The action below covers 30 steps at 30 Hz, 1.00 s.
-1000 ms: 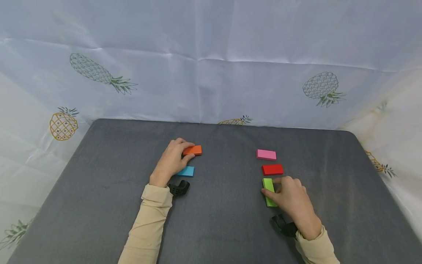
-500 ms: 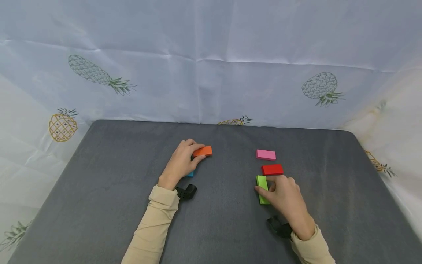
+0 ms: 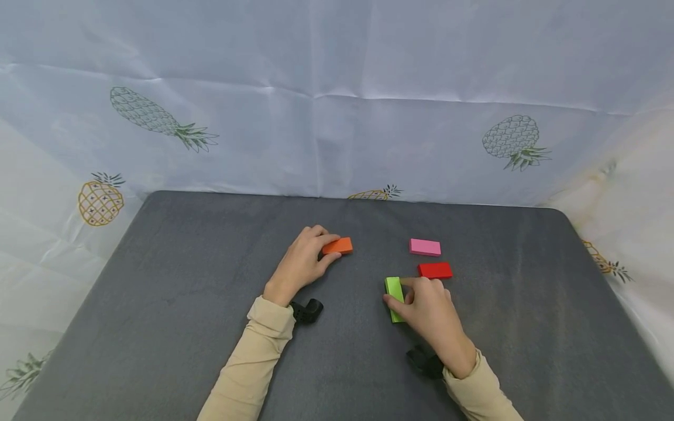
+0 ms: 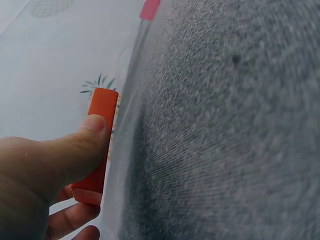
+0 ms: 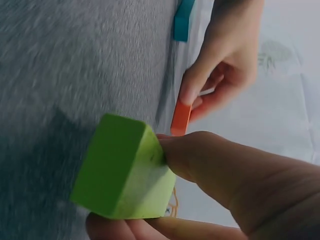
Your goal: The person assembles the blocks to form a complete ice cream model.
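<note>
My left hand (image 3: 302, 260) pinches an orange block (image 3: 341, 245) between thumb and fingers, near the middle of the far table. In the left wrist view the thumb presses along the orange block (image 4: 102, 107), with fingertips behind it. My right hand (image 3: 433, 313) holds a lime-green block (image 3: 394, 292) lengthwise away from me. The right wrist view has the thumb on one side of the green block (image 5: 112, 165) and fingers on the other. Just beyond the right hand lies a red block (image 3: 436, 269). A blue block (image 5: 184, 20) shows behind the left hand; the left arm hides it in the head view.
Farther back than the red block, a pink block (image 3: 425, 247) lies flat on the dark grey table (image 3: 158, 304). A pale cloth (image 3: 337, 140) printed with pineapples hangs behind the table's far edge. Each wrist wears a black camera mount (image 3: 308, 311).
The left hand has carried the orange block right and slightly nearer. The right hand has brought the green block left, away from the red one. The blue block has become hidden in the head view.
</note>
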Each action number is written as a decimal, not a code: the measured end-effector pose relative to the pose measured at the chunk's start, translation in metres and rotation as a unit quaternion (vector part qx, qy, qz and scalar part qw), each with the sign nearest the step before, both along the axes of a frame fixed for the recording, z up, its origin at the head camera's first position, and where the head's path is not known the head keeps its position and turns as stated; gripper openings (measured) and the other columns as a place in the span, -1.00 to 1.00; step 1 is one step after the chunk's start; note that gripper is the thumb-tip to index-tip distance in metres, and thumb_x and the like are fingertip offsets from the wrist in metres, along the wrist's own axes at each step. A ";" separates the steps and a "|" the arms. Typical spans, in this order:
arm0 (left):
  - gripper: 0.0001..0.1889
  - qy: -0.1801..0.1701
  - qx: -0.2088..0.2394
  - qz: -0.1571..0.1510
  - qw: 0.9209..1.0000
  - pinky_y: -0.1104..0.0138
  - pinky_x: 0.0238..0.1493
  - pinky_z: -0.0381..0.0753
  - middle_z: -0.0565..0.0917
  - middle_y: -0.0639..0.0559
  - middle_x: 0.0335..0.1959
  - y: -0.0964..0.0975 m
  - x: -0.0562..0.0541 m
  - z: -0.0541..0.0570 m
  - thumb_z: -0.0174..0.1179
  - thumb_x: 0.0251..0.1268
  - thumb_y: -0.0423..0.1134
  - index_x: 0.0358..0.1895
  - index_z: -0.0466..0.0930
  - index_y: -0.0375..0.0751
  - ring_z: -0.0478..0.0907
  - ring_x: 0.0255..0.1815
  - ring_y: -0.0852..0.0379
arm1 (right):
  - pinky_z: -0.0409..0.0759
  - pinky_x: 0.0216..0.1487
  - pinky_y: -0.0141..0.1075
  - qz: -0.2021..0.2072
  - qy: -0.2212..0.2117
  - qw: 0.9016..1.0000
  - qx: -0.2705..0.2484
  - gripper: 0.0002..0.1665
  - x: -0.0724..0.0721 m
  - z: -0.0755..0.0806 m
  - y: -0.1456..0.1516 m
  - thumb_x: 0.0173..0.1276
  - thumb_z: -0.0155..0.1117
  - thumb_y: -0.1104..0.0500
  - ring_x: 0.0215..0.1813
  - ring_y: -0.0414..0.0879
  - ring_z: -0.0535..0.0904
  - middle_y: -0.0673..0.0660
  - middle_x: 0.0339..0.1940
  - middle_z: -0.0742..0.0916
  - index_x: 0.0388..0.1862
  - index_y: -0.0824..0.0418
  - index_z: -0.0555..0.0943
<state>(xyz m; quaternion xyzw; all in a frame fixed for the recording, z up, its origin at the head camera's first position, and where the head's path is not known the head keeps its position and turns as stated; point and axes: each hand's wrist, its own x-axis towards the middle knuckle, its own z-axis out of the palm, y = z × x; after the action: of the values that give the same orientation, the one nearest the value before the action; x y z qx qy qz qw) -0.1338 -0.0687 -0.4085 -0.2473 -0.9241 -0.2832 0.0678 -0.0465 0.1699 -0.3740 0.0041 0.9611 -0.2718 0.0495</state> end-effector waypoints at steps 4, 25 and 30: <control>-0.61 -0.004 -0.004 -0.004 1.000 0.12 0.02 0.62 0.69 -0.15 0.02 0.002 0.000 0.000 0.38 0.34 -0.19 0.18 0.70 -0.23 0.55 -0.06 -0.07 | 0.20 -0.65 -0.41 0.006 0.005 1.000 -0.005 -0.53 -0.002 -0.001 -0.010 0.20 0.58 0.14 -0.73 -0.19 0.30 0.00 -0.77 0.44 0.06 0.33 0.76; -0.64 -0.009 -0.019 -0.039 0.999 0.09 -0.04 0.58 0.69 -0.10 -0.05 0.013 0.004 0.000 0.38 0.35 -0.14 0.15 0.72 -0.17 0.55 -0.14 -0.04 | 0.13 -0.68 -0.46 0.022 0.015 1.000 -0.011 -0.54 -0.016 -0.005 -0.042 0.19 0.61 0.08 -0.77 -0.22 0.25 -0.05 -0.80 0.39 0.00 0.31 0.78; -0.64 -0.014 -0.018 -0.043 0.999 0.08 -0.03 0.58 0.69 -0.09 -0.05 0.014 0.005 0.000 0.39 0.33 -0.14 0.14 0.72 -0.17 0.56 -0.12 -0.03 | 0.16 -0.70 -0.47 0.022 0.024 0.999 -0.018 -0.51 -0.016 -0.008 -0.045 0.20 0.60 0.08 -0.79 -0.23 0.26 -0.06 -0.82 0.40 0.03 0.34 0.76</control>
<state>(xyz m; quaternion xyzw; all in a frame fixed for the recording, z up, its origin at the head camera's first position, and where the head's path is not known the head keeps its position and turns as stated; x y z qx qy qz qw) -0.1285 -0.0543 -0.4085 -0.2837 -0.9185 -0.2728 0.0378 -0.0623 0.1250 -0.3823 -0.0243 0.9567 -0.2883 0.0321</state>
